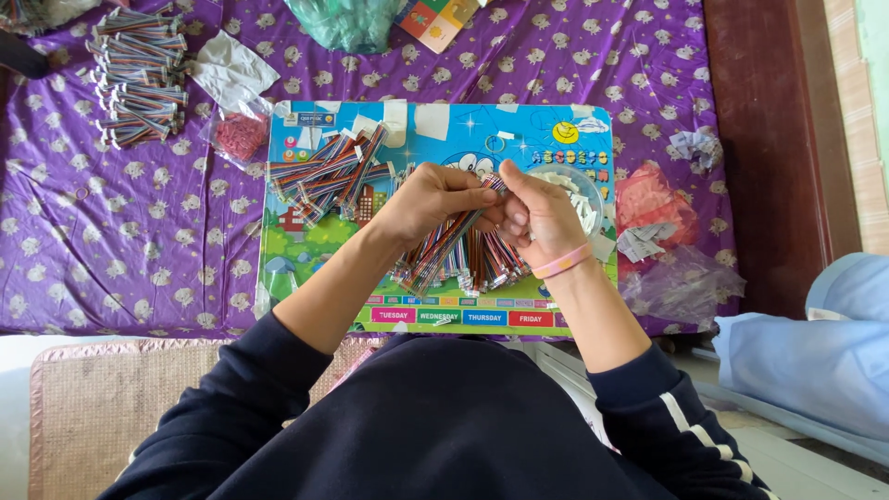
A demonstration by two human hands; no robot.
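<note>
Sleeves cropped; hands point(482, 208) hide cable ends point(494, 185)

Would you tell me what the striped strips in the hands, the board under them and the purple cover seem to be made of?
Striped strips: likely plastic-coated ribbon wire, with fine parallel coloured lines and a limp bend. Board: probably glossy plastic or laminated card, with flat printed pictures and a slight sheen. Purple cover: woven fabric, matte, with soft creases and a repeating print.

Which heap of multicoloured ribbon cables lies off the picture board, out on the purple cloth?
The tied bundles at the far left corner. The loose heap and the pile under both hands lie on the board.
</note>
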